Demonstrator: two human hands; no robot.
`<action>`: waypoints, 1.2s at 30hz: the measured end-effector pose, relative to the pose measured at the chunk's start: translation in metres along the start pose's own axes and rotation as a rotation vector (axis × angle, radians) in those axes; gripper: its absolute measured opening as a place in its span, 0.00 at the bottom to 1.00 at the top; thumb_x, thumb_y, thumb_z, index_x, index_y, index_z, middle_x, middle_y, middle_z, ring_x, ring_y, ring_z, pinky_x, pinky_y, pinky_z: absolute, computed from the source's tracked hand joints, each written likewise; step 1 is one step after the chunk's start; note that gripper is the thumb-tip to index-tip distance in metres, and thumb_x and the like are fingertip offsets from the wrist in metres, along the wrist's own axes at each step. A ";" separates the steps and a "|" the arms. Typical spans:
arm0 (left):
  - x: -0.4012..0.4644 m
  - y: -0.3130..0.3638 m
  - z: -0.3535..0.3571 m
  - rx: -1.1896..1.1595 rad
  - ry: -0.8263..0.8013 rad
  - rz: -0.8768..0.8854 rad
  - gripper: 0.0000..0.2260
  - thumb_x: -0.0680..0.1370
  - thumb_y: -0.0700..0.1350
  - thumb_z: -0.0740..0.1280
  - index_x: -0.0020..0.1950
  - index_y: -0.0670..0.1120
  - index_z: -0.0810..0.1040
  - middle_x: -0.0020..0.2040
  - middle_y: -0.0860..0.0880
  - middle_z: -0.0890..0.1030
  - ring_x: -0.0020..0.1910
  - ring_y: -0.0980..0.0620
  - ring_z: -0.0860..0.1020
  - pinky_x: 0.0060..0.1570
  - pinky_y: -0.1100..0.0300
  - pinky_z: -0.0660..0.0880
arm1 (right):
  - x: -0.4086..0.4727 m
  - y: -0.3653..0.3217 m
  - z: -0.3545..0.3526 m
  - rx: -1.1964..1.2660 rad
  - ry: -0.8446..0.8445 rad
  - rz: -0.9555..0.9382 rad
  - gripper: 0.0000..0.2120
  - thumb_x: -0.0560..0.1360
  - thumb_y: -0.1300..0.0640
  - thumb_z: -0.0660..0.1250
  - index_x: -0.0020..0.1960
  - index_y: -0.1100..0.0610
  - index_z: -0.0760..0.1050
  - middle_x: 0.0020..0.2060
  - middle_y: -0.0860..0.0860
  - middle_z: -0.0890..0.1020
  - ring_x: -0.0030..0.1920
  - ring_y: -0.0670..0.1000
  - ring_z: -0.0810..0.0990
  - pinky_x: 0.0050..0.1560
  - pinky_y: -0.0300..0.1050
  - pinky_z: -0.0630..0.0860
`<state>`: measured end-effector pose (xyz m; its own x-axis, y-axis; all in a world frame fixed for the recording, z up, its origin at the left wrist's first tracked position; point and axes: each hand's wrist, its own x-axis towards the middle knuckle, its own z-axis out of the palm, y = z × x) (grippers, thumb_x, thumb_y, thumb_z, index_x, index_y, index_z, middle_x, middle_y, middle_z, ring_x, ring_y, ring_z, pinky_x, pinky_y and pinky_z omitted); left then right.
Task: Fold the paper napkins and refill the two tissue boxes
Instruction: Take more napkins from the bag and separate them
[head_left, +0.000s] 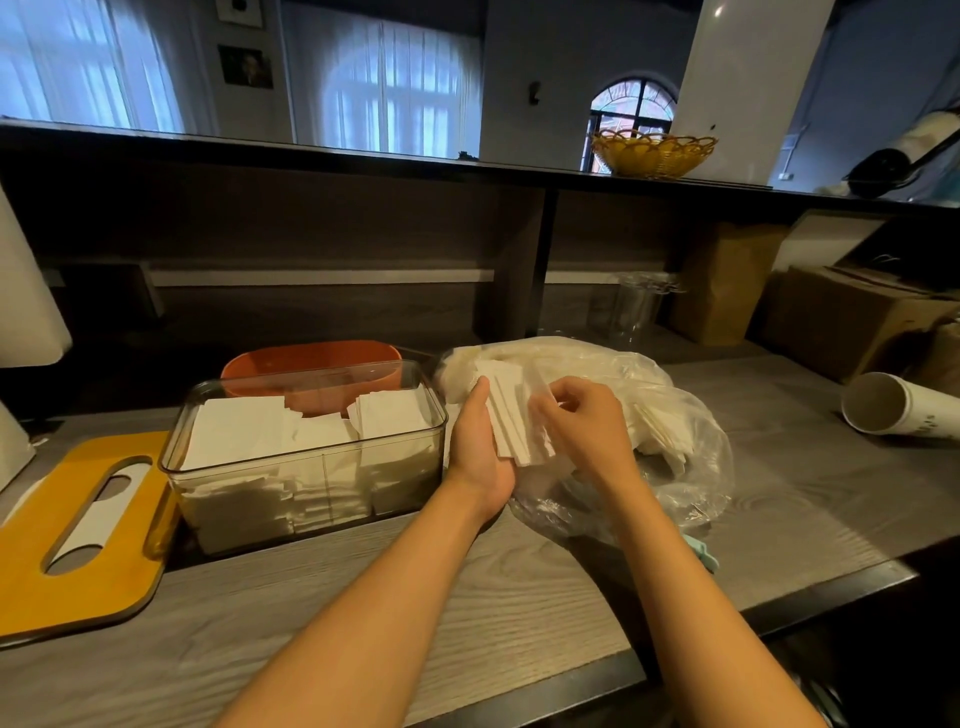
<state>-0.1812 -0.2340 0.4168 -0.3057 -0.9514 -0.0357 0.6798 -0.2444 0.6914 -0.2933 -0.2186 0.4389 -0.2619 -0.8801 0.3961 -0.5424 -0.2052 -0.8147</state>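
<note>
1. The left hand (480, 447), at centre frame, cradles a stack of napkins (511, 421) on its palm, fingers curled under: likely so the sheets stay squared for folding.
2. The right hand (582, 423) pinches the top napkin's edge, its grip closed on paper, probably to peel 1 sheet free.
3. Both work over the plastic bag (649, 431), which holds more napkins, so supply stays within reach.
4. The clear box (306, 452), left of centre, is nearly full of napkins; its yellow lid (78, 561) lies off at lower left so the opening stays free.
5. An orange box (311, 371) stands behind it; its fill is hidden.
6. The tabletop (467, 597) is grey woodgrain; a paper cup (893, 402) lies tipped at right. Upper frame: a dark shelf with a yellow basket (652, 153), and curtained windows.
</note>
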 end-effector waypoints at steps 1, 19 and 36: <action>0.001 0.001 -0.001 -0.012 0.012 -0.014 0.20 0.85 0.57 0.52 0.68 0.47 0.75 0.63 0.41 0.81 0.60 0.43 0.80 0.53 0.50 0.78 | 0.001 -0.001 -0.004 0.067 0.032 -0.006 0.06 0.77 0.58 0.70 0.41 0.56 0.80 0.35 0.50 0.82 0.36 0.46 0.79 0.39 0.39 0.75; -0.002 -0.002 -0.001 0.243 -0.055 -0.010 0.13 0.84 0.46 0.61 0.66 0.46 0.77 0.61 0.41 0.83 0.61 0.42 0.81 0.61 0.46 0.78 | 0.010 0.011 -0.007 0.137 -0.071 0.039 0.11 0.80 0.64 0.61 0.54 0.51 0.78 0.51 0.47 0.81 0.52 0.50 0.80 0.51 0.45 0.78; -0.083 0.006 -0.012 0.308 0.153 -0.008 0.13 0.83 0.37 0.61 0.63 0.51 0.77 0.58 0.45 0.84 0.57 0.44 0.83 0.57 0.42 0.80 | -0.028 -0.003 0.000 0.226 0.074 -0.070 0.05 0.80 0.58 0.67 0.52 0.49 0.80 0.46 0.42 0.82 0.47 0.42 0.81 0.47 0.35 0.78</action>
<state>-0.1438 -0.1585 0.4148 -0.1907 -0.9725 -0.1340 0.4378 -0.2064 0.8751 -0.2843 -0.1937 0.4305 -0.2920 -0.8282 0.4784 -0.3712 -0.3629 -0.8547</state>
